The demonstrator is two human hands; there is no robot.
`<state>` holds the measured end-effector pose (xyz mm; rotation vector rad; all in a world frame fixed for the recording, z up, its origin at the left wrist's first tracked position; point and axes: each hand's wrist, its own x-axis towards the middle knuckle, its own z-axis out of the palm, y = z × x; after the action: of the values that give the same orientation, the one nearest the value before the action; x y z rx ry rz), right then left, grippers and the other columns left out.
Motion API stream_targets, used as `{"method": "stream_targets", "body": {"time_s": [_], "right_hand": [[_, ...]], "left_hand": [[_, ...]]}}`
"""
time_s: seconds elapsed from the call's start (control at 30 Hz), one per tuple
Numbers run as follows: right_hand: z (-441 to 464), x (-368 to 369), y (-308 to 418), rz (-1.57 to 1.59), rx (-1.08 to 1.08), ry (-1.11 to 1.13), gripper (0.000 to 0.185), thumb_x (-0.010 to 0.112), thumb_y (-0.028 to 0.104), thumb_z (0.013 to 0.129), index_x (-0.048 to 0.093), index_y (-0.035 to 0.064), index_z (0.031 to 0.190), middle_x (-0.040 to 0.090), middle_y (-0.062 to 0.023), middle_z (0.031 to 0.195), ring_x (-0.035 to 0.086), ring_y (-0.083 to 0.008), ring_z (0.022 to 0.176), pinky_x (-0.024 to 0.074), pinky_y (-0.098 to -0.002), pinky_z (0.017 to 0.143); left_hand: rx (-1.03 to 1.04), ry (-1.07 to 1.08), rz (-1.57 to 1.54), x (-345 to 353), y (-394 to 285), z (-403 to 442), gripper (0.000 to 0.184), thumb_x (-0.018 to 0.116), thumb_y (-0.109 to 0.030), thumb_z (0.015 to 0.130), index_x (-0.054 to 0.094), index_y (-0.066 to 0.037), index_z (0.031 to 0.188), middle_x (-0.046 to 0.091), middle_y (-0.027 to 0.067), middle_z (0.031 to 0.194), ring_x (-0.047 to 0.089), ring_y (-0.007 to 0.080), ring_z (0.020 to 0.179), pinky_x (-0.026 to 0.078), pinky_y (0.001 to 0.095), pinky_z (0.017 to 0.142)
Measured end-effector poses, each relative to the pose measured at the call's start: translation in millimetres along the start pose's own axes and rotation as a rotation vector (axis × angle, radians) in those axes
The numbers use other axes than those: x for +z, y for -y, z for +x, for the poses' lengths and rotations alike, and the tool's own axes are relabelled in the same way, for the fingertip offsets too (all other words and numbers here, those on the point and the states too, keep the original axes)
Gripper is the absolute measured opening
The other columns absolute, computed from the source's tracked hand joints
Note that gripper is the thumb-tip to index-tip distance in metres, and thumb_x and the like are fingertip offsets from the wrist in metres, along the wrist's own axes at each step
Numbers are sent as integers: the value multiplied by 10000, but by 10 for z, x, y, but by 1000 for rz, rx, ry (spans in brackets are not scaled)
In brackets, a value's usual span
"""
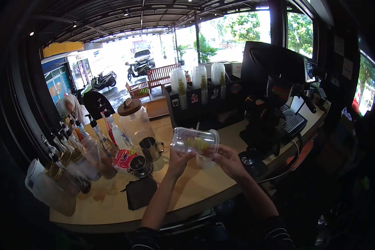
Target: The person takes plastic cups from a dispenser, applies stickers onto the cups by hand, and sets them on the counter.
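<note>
A clear plastic cup (193, 140) with yellow-green print lies on its side in the air over the counter, its rim toward the right. My left hand (181, 161) grips it from below near the base, fingers partly hidden behind it. At the rim end, my right hand (229, 161) holds the cup with thumb and fingers closed. Something whitish and see-through shows just under the cup between my hands; I cannot make out what it is. Left of my hands are a metal pitcher (151, 150), a smaller metal cup (141, 167) and a dark pouch (141, 193).
Pump bottles (98, 131), several jars and a pitcher (39, 177) crowd the counter's left. A lidded glass jar (135, 125) stands behind. Stacked cups (200, 79) fill a black holder (191, 102). A coffee machine (258, 125) is on the right. Beyond the counter, a person (75, 109) sits at left.
</note>
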<state>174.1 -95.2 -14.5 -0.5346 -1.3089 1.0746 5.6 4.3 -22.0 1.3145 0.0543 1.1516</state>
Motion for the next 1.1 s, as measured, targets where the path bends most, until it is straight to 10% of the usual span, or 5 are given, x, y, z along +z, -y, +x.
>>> {"method": "stream_targets", "body": {"time_s": [0.4,0.67,1.1], "right_hand": [[4,51,144,-134,106,-149,348,585,28,834,496,-11,1168,568,-100,1110,539,-175,1036,405,-331,937],[330,139,662,-957,-396,-204,704,736,96,697,342,40,1278,384,-120,1228,416,-228,1169,398,-370,939],[1516,-519,969,-1029,-771,-328,673,718,67,670,381,29,1251,437,-171,1180,457,-310,1110,379,-374,935]], "left_hand": [[0,-40,327,207,-123,167,717,786,-90,660,338,-5,1213,481,122,1169,494,225,1118,431,358,947],[331,104,879,237,-279,587,749,827,-193,577,410,-41,1181,505,99,1139,525,228,1071,435,346,897],[556,-57,1142,264,-304,1216,715,741,-191,687,360,-31,1270,373,163,1320,329,302,1270,288,392,1041]]}}
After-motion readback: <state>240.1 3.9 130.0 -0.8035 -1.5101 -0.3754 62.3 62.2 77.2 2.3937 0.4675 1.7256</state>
